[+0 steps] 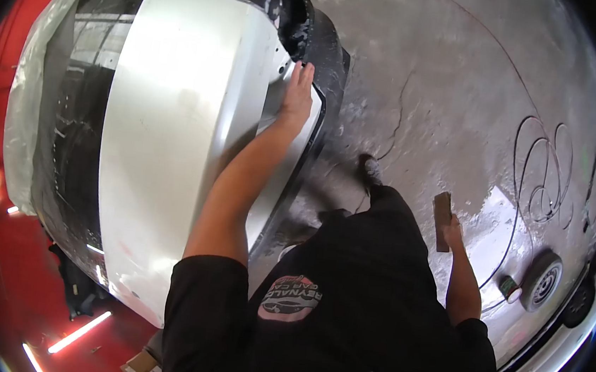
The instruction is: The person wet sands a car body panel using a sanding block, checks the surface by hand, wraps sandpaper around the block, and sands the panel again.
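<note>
My left hand (297, 95) lies with its fingers stretched out on the rear of a white car body (172, 90), near its dark bumper (333, 68). Nothing shows in that hand. Off to the right, away from the car, my right hand (454, 234) grips a long, flat brown block (441, 216) by its side. Dull patches and small marks show on the white panel. Beside my left fingers is a dark opening (294, 23) at the car's corner.
Clear plastic sheeting (28, 106) covers the car's far side. A hose (518, 170) lies coiled on the grey floor (449, 79). A wheel (542, 280) and a small can (511, 290) are at the right, near another car (563, 358). Cardboard boxes (140, 366) are at lower left.
</note>
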Demonstrator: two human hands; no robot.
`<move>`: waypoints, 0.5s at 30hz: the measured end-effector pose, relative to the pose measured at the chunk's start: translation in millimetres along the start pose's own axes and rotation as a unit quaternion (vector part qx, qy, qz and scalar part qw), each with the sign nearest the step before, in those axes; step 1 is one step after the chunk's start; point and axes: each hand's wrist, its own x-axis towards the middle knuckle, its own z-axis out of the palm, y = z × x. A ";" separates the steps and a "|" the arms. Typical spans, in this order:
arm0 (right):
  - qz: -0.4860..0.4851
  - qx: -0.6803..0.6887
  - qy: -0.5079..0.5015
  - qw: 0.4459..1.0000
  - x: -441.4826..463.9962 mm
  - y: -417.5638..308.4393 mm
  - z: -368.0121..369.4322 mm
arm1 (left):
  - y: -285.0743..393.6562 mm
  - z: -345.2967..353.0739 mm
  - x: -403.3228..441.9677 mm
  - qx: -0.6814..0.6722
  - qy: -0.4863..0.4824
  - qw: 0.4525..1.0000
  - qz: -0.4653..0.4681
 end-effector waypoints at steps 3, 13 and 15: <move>0.006 0.025 0.010 1.000 -6.7 9.3 10.5 | -12.2 -5.4 36.6 0.000 -0.025 1.000 -0.004; -0.031 0.009 -0.013 0.999 39.4 -32.8 -6.8 | 1.7 -16.2 -8.5 0.064 -0.079 0.993 0.056; -0.020 0.037 -0.038 0.998 54.4 -50.6 -15.7 | 2.6 -18.2 -14.4 0.036 -0.082 0.994 0.062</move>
